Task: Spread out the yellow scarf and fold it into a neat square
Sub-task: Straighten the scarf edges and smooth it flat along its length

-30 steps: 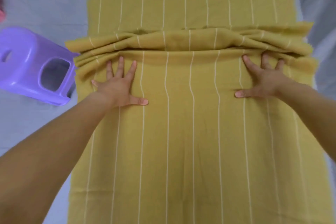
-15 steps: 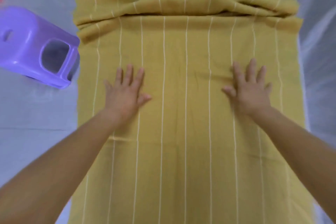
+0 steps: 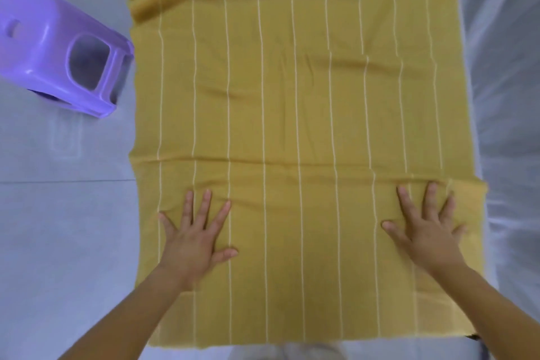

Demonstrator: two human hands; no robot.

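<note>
The yellow scarf (image 3: 292,90) with thin white stripes lies flat on a pale surface, running from the near edge up past the top of the view. A bunched fold of it sits at the far top. A crease crosses it just above my fingers. My left hand (image 3: 193,240) presses flat on the scarf's near left part, fingers spread. My right hand (image 3: 426,228) presses flat on the near right part, fingers spread, close to the scarf's right edge.
A purple plastic stool (image 3: 61,50) lies on its side to the left of the scarf, almost touching its left edge. Pale floor (image 3: 58,228) lies on the left, and shiny white covering (image 3: 508,96) on the right.
Both hands have slid toward me along the scarf, from the bunched fold down to its near part. The bunched fold now sits at the top of the view.
</note>
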